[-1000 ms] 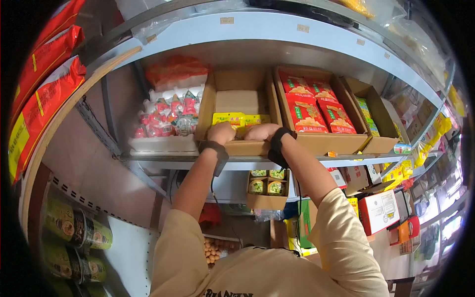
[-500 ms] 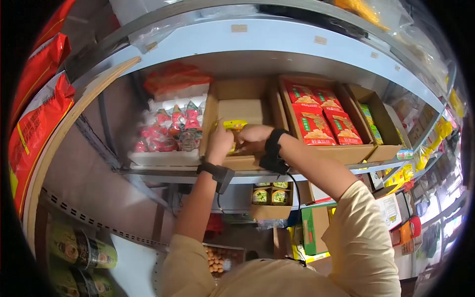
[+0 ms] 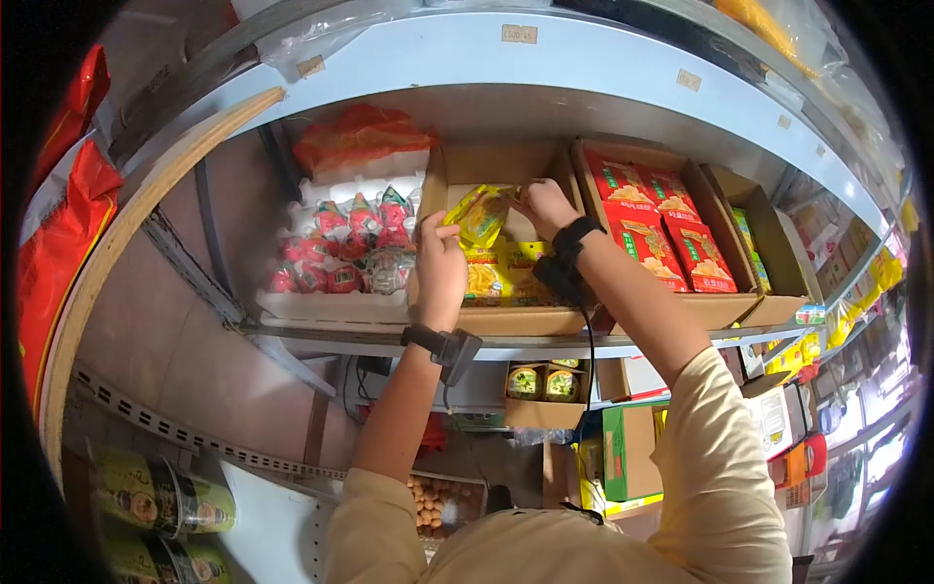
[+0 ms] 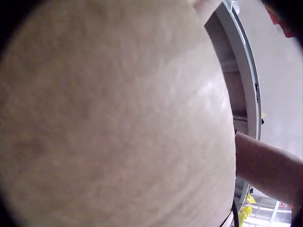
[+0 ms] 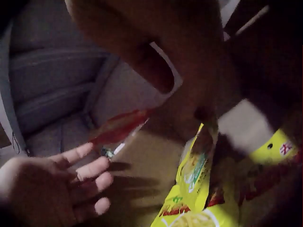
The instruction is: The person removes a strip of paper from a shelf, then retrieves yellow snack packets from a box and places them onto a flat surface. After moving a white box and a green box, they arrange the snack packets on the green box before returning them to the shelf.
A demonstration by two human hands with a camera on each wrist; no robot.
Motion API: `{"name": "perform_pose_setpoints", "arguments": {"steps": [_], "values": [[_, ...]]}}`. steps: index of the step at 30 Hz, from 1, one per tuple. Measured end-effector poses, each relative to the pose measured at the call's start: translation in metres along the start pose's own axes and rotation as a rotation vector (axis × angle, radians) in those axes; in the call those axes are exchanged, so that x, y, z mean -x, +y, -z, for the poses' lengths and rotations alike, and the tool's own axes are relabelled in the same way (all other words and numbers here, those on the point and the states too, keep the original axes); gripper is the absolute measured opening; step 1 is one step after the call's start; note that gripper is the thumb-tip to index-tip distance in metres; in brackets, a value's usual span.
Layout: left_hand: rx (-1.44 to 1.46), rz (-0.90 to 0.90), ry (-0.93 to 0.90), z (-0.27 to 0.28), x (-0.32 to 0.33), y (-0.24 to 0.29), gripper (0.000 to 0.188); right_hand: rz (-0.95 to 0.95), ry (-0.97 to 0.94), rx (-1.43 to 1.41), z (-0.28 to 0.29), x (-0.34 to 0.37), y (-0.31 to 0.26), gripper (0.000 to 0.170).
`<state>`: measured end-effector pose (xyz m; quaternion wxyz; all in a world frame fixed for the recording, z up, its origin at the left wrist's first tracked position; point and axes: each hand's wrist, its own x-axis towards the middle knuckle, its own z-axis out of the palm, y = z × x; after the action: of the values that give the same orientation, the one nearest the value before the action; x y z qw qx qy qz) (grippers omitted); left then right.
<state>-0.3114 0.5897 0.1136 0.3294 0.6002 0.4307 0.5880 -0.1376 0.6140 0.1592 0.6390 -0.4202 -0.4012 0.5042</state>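
Note:
In the head view my right hand [image 3: 548,206] pinches the edge of a yellow food packet [image 3: 480,218], raised at a tilt within an open cardboard box [image 3: 576,319]. The right wrist view shows this packet [image 5: 195,172] hanging below my right fingers. My left hand [image 3: 442,274] is at the box's left side, its fingers near the packet. Seen from the right wrist, the left hand [image 5: 52,189] has its fingers extended and holds nothing. More yellow packets [image 3: 486,276] lie in the front of the box. Skin fills most of the left wrist view.
Left of the box, a white foam tray [image 3: 336,310] bears red-wrapped items. To the right stand a carton of red packets [image 3: 647,245] and a narrower carton [image 3: 778,310]. A blue-white shelf beam [image 3: 438,60] crosses above. Small tubs [image 3: 525,383] sit in a box on the shelf below.
Both hands were low at the box's front over the packets. The right hand has lifted one packet up and back; the left hand has its fingers off at the box's left side.

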Motion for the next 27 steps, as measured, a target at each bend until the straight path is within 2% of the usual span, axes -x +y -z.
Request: {"name": "perform_pose_setpoints", "arguments": {"steps": [2,3,6,10,11,15,18,20,21,25,27], "values": [[0.009,-0.001,0.001,0.001,0.002,0.003,0.029,-0.025,0.016,0.047,-0.018,0.026,-0.01,0.012],[0.012,-0.002,0.001,0.002,0.003,0.004,0.029,-0.154,-0.139,0.362,-0.014,0.019,-0.009,0.015],[0.002,-0.044,0.019,0.001,0.001,-0.001,0.029,-0.161,-0.56,1.409,-0.012,0.007,-0.003,0.034],[-0.018,-0.071,0.016,0.002,0.003,0.002,0.029,0.111,-0.526,2.097,-0.024,0.012,0.018,0.049],[-0.024,-0.08,0.013,0.002,0.003,0.0,0.028,0.152,-0.498,2.111,-0.026,0.012,0.02,0.042],[-0.047,-0.117,-0.002,0.002,0.003,-0.002,0.029,0.067,-0.802,2.053,-0.022,-0.006,0.031,0.058],[-0.035,-0.12,-0.032,0.001,0.001,-0.006,0.031,0.144,-0.767,2.063,-0.017,-0.013,0.037,0.063],[-0.038,-0.145,-0.061,-0.003,-0.002,-0.02,0.03,0.15,-0.837,2.042,-0.007,-0.038,0.053,0.069],[-0.038,-0.128,-0.106,-0.002,-0.001,-0.017,0.023,0.155,-0.848,2.039,-0.008,-0.042,0.054,0.071],[-0.707,0.027,-0.779,-0.009,0.009,0.001,0.03,0.024,-0.866,2.058,-0.019,-0.052,0.044,0.076],[-0.777,-0.053,-0.848,-0.014,0.011,-0.008,0.03,0.103,-0.825,1.999,-0.007,-0.056,0.05,0.08]]}}
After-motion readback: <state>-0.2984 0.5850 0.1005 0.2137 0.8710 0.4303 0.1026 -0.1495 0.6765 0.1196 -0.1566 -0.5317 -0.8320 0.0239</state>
